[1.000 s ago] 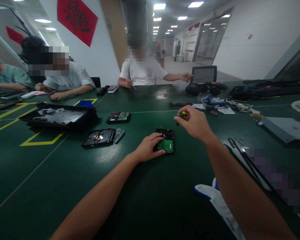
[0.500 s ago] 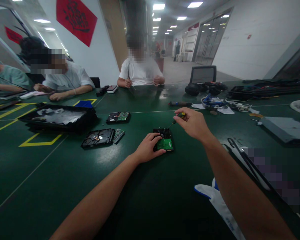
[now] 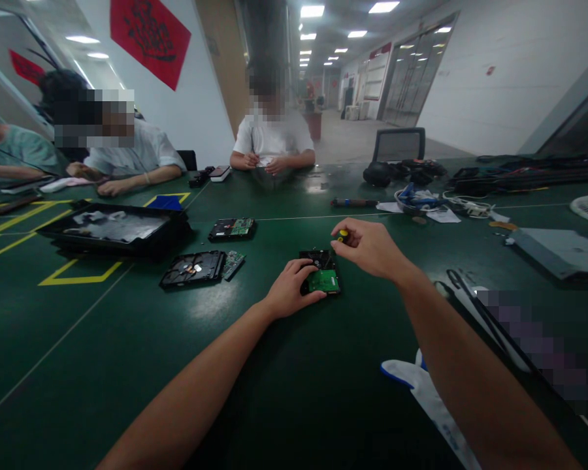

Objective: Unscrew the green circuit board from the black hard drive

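Observation:
A black hard drive (image 3: 322,274) with a green circuit board facing up lies on the dark green table (image 3: 127,339). My left hand (image 3: 291,287) grips its left edge, fingers curled over it. My right hand (image 3: 370,247) is closed around a small screwdriver (image 3: 342,236) with a yellow and black handle, held upright over the drive's far end. The screwdriver's tip is too thin to make out against the drive.
Two more drives (image 3: 194,268) (image 3: 232,228) and a black tray (image 3: 112,228) lie to the left. A white and blue glove (image 3: 428,395) sits near my right forearm. Tools, a bowl (image 3: 414,201) and cables crowd the far right. Other people sit across the table.
My right hand has swung the screwdriver from a slant to upright and dropped a little toward the drive. The person opposite pulled both hands in front of them.

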`<action>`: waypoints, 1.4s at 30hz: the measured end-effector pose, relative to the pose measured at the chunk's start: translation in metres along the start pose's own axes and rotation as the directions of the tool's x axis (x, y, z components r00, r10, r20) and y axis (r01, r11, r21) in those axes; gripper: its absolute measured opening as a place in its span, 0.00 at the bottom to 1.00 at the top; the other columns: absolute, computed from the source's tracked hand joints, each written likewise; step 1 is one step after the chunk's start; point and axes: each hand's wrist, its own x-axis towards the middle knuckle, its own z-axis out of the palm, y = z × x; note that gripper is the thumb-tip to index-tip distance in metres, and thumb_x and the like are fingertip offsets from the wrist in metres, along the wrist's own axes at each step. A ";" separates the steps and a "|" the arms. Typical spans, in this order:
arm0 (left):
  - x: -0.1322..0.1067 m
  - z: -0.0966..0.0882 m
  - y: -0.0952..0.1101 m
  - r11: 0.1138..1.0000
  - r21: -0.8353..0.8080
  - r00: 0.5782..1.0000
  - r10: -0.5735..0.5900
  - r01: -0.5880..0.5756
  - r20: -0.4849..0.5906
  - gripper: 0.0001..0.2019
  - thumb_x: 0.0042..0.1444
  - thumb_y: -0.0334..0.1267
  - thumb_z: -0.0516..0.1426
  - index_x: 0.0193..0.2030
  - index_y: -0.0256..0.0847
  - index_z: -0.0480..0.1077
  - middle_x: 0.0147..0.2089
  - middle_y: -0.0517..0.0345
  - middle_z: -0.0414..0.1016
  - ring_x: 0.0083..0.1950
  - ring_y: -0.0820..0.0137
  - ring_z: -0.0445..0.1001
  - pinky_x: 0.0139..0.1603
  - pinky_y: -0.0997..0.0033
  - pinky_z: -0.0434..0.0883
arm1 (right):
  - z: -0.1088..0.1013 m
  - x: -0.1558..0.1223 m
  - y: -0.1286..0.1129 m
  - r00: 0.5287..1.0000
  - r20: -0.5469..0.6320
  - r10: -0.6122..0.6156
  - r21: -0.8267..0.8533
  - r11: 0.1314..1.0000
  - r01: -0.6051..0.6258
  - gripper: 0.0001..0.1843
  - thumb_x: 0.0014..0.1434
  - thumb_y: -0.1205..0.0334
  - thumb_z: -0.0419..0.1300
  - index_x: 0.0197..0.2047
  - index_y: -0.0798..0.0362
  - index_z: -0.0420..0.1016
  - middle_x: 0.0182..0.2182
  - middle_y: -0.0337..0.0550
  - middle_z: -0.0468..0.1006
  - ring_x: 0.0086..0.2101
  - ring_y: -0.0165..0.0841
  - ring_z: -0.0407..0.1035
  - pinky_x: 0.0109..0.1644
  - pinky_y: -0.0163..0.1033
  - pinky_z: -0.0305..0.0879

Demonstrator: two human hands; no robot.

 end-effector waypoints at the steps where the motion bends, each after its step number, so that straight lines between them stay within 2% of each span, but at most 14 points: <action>1: 0.000 0.000 0.000 1.000 0.000 1.000 -0.003 0.003 -0.002 0.32 0.57 0.58 0.62 0.63 0.45 0.67 0.65 0.45 0.65 0.67 0.51 0.63 0.67 0.45 0.67 | 0.001 0.000 -0.001 1.000 0.006 0.002 0.001 1.000 -0.002 0.09 0.60 0.59 0.62 0.42 0.52 0.78 0.33 0.42 0.79 0.31 0.33 0.70 0.37 0.39 0.63; 8: 0.000 0.001 0.001 1.000 0.000 1.000 -0.014 0.014 -0.005 0.31 0.56 0.58 0.63 0.62 0.45 0.68 0.65 0.46 0.66 0.67 0.52 0.63 0.67 0.46 0.66 | 0.004 0.000 -0.002 0.999 0.047 0.005 0.005 1.000 -0.005 0.08 0.60 0.59 0.62 0.42 0.51 0.77 0.33 0.42 0.78 0.31 0.33 0.69 0.36 0.39 0.62; 31: 0.001 -0.002 0.003 1.000 -0.014 1.000 -0.022 0.022 0.008 0.30 0.56 0.57 0.64 0.62 0.46 0.68 0.65 0.46 0.66 0.67 0.51 0.63 0.67 0.42 0.66 | 0.002 -0.001 -0.004 0.997 0.075 -0.023 0.016 1.000 0.022 0.09 0.59 0.60 0.61 0.43 0.51 0.77 0.34 0.42 0.78 0.32 0.33 0.68 0.36 0.38 0.62; 42: 0.001 0.000 0.002 1.000 -0.013 1.000 -0.007 0.007 -0.008 0.31 0.56 0.57 0.64 0.62 0.46 0.67 0.65 0.46 0.66 0.67 0.52 0.63 0.67 0.44 0.66 | 0.003 0.000 -0.003 0.996 0.079 -0.039 0.022 0.999 0.038 0.10 0.59 0.60 0.61 0.43 0.51 0.78 0.34 0.41 0.78 0.31 0.32 0.68 0.37 0.38 0.62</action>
